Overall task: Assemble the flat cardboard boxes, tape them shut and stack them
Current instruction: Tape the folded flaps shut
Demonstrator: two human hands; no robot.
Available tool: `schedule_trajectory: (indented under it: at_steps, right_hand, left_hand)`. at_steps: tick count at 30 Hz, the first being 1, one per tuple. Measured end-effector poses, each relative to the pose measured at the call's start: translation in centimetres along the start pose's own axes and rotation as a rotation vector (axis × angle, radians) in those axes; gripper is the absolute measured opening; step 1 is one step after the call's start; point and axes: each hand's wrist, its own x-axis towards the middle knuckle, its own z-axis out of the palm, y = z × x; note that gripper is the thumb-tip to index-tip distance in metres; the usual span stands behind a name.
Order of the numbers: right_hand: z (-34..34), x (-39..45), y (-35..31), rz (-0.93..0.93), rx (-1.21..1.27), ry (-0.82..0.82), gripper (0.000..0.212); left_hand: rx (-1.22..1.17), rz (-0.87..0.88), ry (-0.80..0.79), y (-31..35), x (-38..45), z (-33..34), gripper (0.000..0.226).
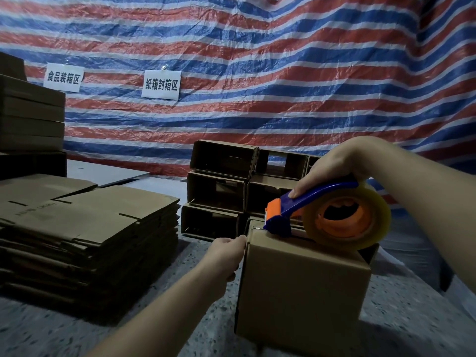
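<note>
The box (304,287) stands on the speckled bench (180,331), right of the flat stack (85,243). The right hand (332,171) is wrapped round the dispenser (319,215), which rests on the box's top. The left hand (226,253), fingers curled, presses the box's upper left edge. Open boxes (221,189) are piled behind.

Left hand (228,249) curled, arm extended — right hand (332,171) gripping, wrist bent down.

A speckled grey floor (159,328) is bearing a stack of flat cardboard sheets (85,243) at left. An assembled cardboard box (304,284) is standing right of it. Open-ended stacked boxes (219,191) are sitting behind.
</note>
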Motion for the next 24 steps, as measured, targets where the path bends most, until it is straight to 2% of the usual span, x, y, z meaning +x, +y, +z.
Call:
schedule_trajectory:
  at_steps: [3,7,9,11,13,14,16,17,20,22,23,24]
  right_hand:
    - [0.0,0.1,-0.1,-0.003,-0.002,0.000,0.070]
    - [0.1,0.2,0.0,-0.003,0.003,0.002,0.066]
    - [0.1,0.2,-0.1,0.007,0.011,-0.002,0.063]
    - [0.1,0.2,-0.1,0.006,0.008,-0.001,0.063]
    - [0.1,0.2,-0.2,0.003,0.005,0.000,0.063]
    - [0.2,0.2,-0.2,0.002,0.006,-0.001,0.063]
    - [0.2,0.1,-0.2,0.002,0.014,-0.011,0.063]
    - [0.2,0.1,-0.1,0.002,0.018,-0.013,0.062]
    - [0.3,-0.1,-0.2,-0.001,0.018,-0.014,0.060]
    - [0.3,0.0,-0.2,0.000,0.015,-0.009,0.062]
    - [0.3,0.0,-0.2,0.004,0.014,-0.007,0.064]
    - [0.2,0.0,-0.2,0.013,0.005,-0.002,0.066]
  left_hand:
    - [-0.019,-0.058,0.012,0.1,0.1,0.2,0.038]
    - [-0.073,-0.233,-0.043,-1.7,-0.8,0.1,0.070]
    - [-0.106,-0.305,-0.078,-2.3,-1.7,0.0,0.076]
    - [-0.079,-0.240,0.038,-1.6,-1.4,-0.4,0.064]
    - [-0.098,-0.061,0.183,0.4,-0.6,-1.0,0.046]
    - [-0.109,0.028,0.200,1.7,-0.3,-1.1,0.040]
    - [-0.077,0.136,0.150,4.0,-0.5,-0.6,0.038]
    - [-0.040,0.136,0.093,4.6,-0.7,-0.1,0.043]
    - [0.022,0.019,-0.077,4.7,-1.2,1.3,0.048]
    - [0.038,0.002,-0.134,4.4,-1.0,1.5,0.030]
    - [0.063,0.005,-0.126,4.3,-0.9,1.5,0.009]
    - [0.088,0.011,-0.124,4.4,-0.9,1.4,0.010]
